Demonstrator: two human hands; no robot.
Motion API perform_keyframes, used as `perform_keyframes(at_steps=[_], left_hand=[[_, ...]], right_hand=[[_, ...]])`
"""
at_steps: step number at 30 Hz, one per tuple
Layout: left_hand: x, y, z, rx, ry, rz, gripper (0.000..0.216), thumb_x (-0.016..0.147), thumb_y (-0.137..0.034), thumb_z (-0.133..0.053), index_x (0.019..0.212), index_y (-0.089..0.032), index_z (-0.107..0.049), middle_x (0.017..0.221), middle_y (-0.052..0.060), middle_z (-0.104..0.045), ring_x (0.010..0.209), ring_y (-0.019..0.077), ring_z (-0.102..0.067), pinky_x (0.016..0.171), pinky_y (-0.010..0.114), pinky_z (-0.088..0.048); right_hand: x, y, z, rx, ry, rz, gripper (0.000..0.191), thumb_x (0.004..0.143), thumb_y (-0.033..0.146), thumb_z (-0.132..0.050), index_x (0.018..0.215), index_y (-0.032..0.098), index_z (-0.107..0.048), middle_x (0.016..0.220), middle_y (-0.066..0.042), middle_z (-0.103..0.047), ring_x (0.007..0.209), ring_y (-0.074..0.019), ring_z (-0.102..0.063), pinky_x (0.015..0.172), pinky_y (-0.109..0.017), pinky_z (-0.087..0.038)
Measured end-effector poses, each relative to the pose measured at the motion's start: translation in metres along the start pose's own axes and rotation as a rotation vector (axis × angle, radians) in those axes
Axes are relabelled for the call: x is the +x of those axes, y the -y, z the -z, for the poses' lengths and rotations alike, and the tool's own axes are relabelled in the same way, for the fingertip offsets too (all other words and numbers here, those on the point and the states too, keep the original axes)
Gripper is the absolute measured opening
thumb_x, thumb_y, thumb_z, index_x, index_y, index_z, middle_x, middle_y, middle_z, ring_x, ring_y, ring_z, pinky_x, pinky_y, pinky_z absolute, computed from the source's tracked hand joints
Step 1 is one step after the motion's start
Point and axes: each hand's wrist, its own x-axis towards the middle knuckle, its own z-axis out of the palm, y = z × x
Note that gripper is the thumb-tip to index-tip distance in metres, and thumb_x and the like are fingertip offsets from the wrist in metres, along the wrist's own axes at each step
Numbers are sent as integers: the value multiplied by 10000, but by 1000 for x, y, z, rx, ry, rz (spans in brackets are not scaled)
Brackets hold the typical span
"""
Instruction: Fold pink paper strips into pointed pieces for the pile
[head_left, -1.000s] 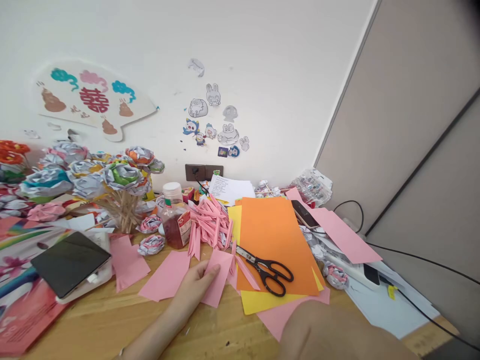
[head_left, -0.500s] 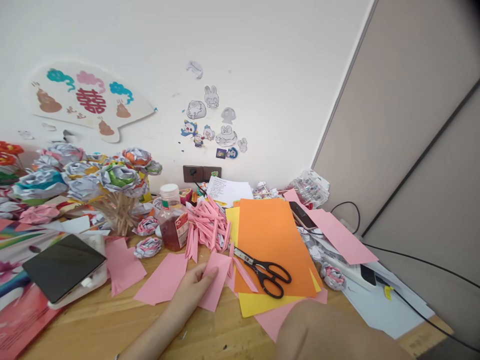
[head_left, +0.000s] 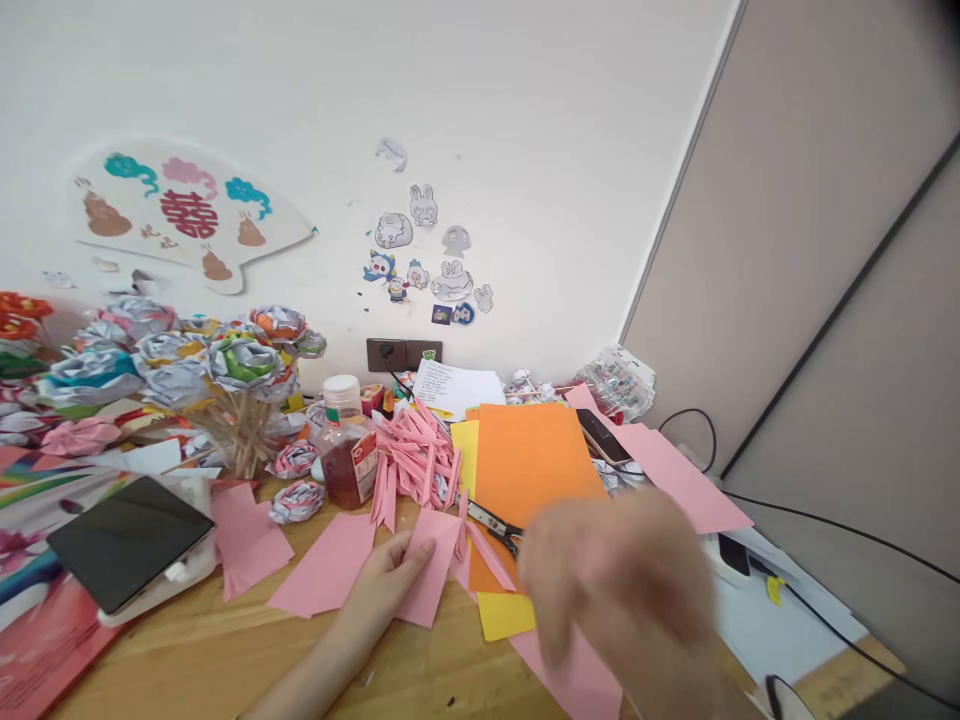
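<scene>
My left hand [head_left: 384, 583] lies flat on the wooden table [head_left: 187, 650], fingers stretched onto a folded pink paper piece [head_left: 433, 562]. My right hand [head_left: 615, 590] is raised close to the camera and smeared by motion, covering the handles of the black scissors [head_left: 491, 522] that lie on the orange sheet [head_left: 529, 455]. A yellow sheet [head_left: 504, 613] and a pink sheet [head_left: 577, 680] peek out beneath. A heap of folded pink strips [head_left: 416, 455] sits just beyond my left hand. Whether the right hand's fingers are open or closed is unclear.
A red-liquid bottle [head_left: 346, 455], paper roses on sticks [head_left: 232, 380] and small paper rosebuds [head_left: 298, 500] stand at left. A dark tablet [head_left: 129, 540] rests on a white box. A phone [head_left: 604, 437], pink sheets [head_left: 679, 475] and cables [head_left: 825, 520] lie at right.
My right hand has swung up from the bottom edge over the scissors and orange sheet, blurred. The left hand has stayed on the pink piece. The view has tilted slightly.
</scene>
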Motion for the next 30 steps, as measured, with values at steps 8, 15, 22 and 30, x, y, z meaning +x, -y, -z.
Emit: perform_keyframes(at_steps=[8,15,22,30], left_hand=[[-8,-15,-3,-166,30,21,369,671,-521,-538,733,-161,-595,656,-6,-619,639,171,-526,575,234,-388],[-6,-11,-3,-128,80,-23,429,639,-563,-554,741,-150,-607,705,15,-639,715,200,-549,658,263,-414],[-2,3,-9,-308,176,152,438,602,-593,-579,650,-162,-514,431,-65,-452,347,82,-389,366,207,-322],[-6,4,-15,-217,211,50,432,709,-590,-456,729,-161,-496,487,-44,-535,328,80,-453,356,194,-311]], right_hand=[[43,-88,-41,20,295,-264,201,775,360,-523,803,163,-553,639,15,-515,587,-109,-505,565,-233,-395],[32,-106,-55,393,348,-352,409,636,369,-684,958,177,-520,657,34,-504,587,-102,-500,554,-222,-407],[32,-107,-52,496,417,-367,398,594,349,-719,904,164,-551,708,6,-543,636,-112,-528,615,-248,-423],[34,-109,-53,233,310,-259,228,665,352,-651,653,145,-556,745,4,-516,667,-111,-507,629,-238,-403]])
